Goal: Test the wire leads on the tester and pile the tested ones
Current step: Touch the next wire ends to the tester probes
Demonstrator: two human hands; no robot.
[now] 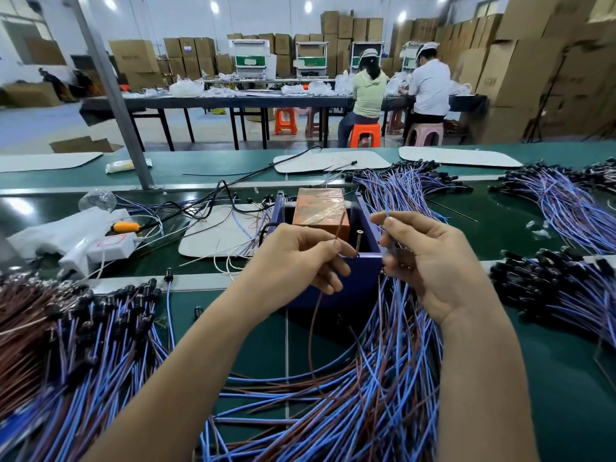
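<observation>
- Left hand (300, 258): thumb and forefinger pinch a brown lead (340, 228) just over the tester's near rim. The other fingers are curled beneath.
- Right hand (433, 261): thumb and forefinger are clamped on the tip of a blue lead (386, 215), beside the tester's right wall. The lower fingers curl round a bunch of leads trailing down to the near pile (350, 411).
- Tester (333, 291): a purple open box at the table's middle, holding an orange block (321, 208). A screw (359, 240) stands upright at its near rim, between the two hands.
- Table (273, 358): a bare green strip runs from the tester toward the near edge, between the left pile (83, 328) and the near pile.
- Right pile (566, 288): lies toward the right edge, its black ends pointing at the tester.
- Far piles (416, 185): spread behind and right of the tester.
- Bare green also shows right of the tester, between the far piles and the right pile.
</observation>
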